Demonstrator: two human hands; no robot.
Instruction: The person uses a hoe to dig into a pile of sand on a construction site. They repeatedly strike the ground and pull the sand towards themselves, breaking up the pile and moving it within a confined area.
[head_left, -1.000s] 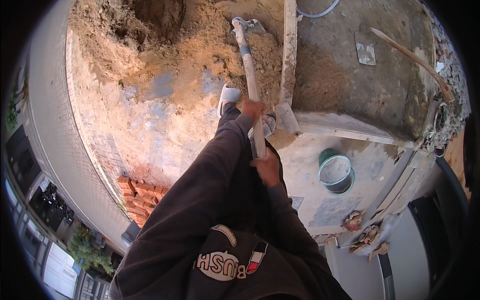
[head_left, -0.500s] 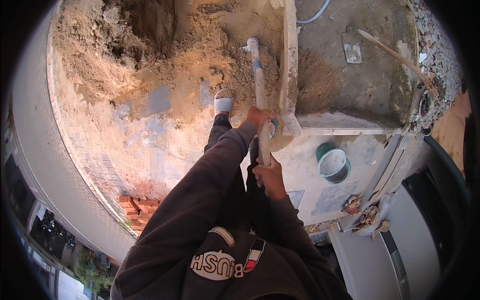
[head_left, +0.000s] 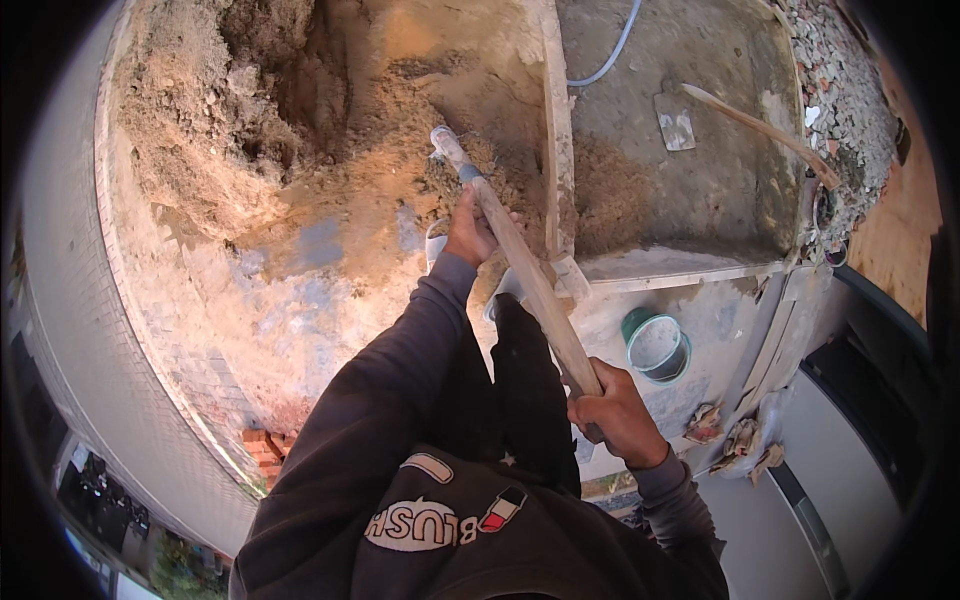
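A hoe with a long pale wooden handle slants across the middle, its metal head at the far left end over loose sand. My left hand is closed round the handle just below the grey collar. Lower down, near the butt, my right hand grips the same handle. The hoe's blade is mostly hidden beneath its socket. Damp brown sand lies around the head.
A tall sand heap rises far left. A low concrete kerb borders a sunken bay holding another hoe and a pale hose. Green buckets stand at right; red bricks lie lower left. My shoes are near the kerb.
My left hand has slid up the handle toward the head. My right hand has moved down and right. The hoe now slants, its head shifted left and nearer.
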